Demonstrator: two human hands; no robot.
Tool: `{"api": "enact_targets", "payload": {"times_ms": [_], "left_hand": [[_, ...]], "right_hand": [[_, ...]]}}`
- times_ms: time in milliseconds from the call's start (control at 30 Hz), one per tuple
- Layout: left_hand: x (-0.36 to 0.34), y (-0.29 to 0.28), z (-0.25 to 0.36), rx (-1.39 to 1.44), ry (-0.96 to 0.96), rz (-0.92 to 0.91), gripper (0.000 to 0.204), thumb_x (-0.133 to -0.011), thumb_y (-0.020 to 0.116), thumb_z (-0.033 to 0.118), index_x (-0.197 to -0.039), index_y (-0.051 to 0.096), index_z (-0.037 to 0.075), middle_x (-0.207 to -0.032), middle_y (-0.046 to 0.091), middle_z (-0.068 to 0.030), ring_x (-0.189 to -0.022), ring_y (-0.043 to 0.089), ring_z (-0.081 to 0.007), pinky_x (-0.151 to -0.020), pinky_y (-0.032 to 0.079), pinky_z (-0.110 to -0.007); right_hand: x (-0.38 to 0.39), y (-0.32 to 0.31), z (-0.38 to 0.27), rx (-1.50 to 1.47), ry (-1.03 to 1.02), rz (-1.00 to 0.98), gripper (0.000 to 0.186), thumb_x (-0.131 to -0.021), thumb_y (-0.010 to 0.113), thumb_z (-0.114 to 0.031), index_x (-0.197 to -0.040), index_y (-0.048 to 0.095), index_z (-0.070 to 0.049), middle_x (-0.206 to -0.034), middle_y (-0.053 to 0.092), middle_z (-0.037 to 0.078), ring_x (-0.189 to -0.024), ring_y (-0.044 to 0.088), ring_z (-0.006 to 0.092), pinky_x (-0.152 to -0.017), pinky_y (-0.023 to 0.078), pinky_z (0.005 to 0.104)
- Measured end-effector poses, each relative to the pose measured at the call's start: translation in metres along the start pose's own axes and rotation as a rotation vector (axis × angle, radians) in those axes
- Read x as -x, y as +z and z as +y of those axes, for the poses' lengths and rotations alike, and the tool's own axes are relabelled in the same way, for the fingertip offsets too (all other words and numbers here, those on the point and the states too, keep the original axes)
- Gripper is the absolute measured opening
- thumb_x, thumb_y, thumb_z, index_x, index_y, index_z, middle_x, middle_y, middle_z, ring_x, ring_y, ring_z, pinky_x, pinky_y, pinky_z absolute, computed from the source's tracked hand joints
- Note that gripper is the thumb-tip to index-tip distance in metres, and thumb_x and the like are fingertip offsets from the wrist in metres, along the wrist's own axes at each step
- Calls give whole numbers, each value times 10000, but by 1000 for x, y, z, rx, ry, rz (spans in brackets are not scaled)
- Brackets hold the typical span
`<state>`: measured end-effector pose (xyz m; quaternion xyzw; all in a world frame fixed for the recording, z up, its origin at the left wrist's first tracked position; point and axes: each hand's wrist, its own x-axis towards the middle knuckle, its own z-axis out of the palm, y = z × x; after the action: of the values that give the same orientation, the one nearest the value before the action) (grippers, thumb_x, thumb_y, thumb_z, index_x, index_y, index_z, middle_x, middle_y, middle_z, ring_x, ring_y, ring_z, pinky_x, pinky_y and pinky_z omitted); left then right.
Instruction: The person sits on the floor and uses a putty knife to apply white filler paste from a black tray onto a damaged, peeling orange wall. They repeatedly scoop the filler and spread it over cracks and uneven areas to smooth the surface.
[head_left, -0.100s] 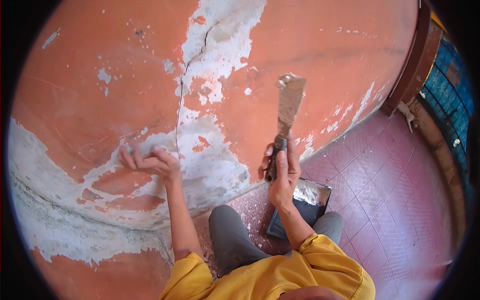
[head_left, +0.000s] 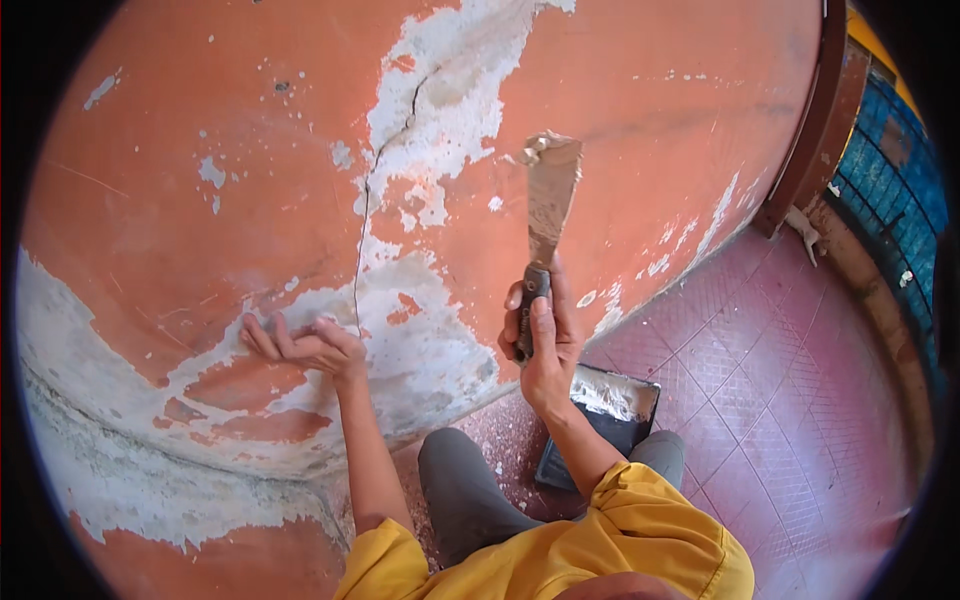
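My right hand (head_left: 540,330) grips the dark handle of a putty knife (head_left: 548,200), held upright in front of the wall, its broad blade smeared with pale filler and a small lump at the tip. My left hand (head_left: 305,348) has loosely curled, separated fingers, holds nothing and is at the flaking lower part of the orange wall (head_left: 220,260); whether it touches the surface I cannot tell. A thin crack (head_left: 366,200) runs down a white peeled band between the hands. Below my right hand a black tray (head_left: 620,430) with white filler sits on the floor.
My bent knees (head_left: 460,480) flank the tray on a pink tiled floor (head_left: 760,400) with white flakes. To the right stand a brown post (head_left: 815,150), a blue panel with dark grid bars (head_left: 885,170) and a low brown ledge (head_left: 870,290). The wall bends into a corner at lower left.
My right hand and the putty knife have moved a little up and to the left. My left hand sits slightly lower in the picture, as does the wall.
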<state>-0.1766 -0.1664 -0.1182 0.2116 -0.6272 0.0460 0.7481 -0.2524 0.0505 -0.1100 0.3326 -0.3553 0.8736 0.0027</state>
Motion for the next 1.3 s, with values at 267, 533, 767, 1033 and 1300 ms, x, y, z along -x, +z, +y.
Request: {"api": "enact_targets", "payload": {"times_ms": [267, 533, 767, 1033, 1300], "left_hand": [[-10, 3, -14, -29, 218, -45, 379, -963, 416, 291, -1239, 365, 36, -1427, 298, -235, -1365, 267, -389, -1126, 166, -580], [-10, -1, -20, -22, 219, -61, 372, -958, 422, 298, -1225, 379, 43, -1427, 298, -224, -1368, 266, -373, -1130, 164, -574], [-10, 0, -22, -21, 210, -63, 367, -956, 423, 300, -1220, 386, 47, -1428, 295, -210, -1360, 276, -367, -1123, 171, -575], [-10, 1, -22, -39, 214, -64, 379, -959, 426, 311, -1231, 389, 51, -1430, 294, -201, -1357, 279, -356, -1126, 176, -564], [-9, 0, -23, -40, 206, -58, 379, -943, 443, 283, -1232, 390, 45, -1430, 296, -208, -1356, 284, -365, -1128, 174, -569]], "right_hand": [[-45, 42, 19, 99, -184, -64, 471, -1034, 374, -107, -1494, 286, -58, -912, 523, 15, -611, 404, 27, -530, 358, 156], [-66, 54, 38, 249, -223, -25, 436, -999, 414, -27, -1434, 392, -2, -911, 527, 20, -683, 441, 50, -589, 391, 182], [-87, 42, 42, 458, -467, 14, 446, -939, 431, 77, -1384, 438, 50, -904, 516, 57, -767, 465, 117, -693, 410, 227], [-101, 31, 49, 619, -633, -36, 432, -1003, 415, -25, -1434, 399, -5, -914, 486, 10, -706, 416, 60, -626, 377, 188], [-107, 36, 51, 713, -724, -22, 457, -919, 473, 78, -1372, 476, 21, -901, 550, 77, -712, 506, 129, -643, 438, 241]]}}
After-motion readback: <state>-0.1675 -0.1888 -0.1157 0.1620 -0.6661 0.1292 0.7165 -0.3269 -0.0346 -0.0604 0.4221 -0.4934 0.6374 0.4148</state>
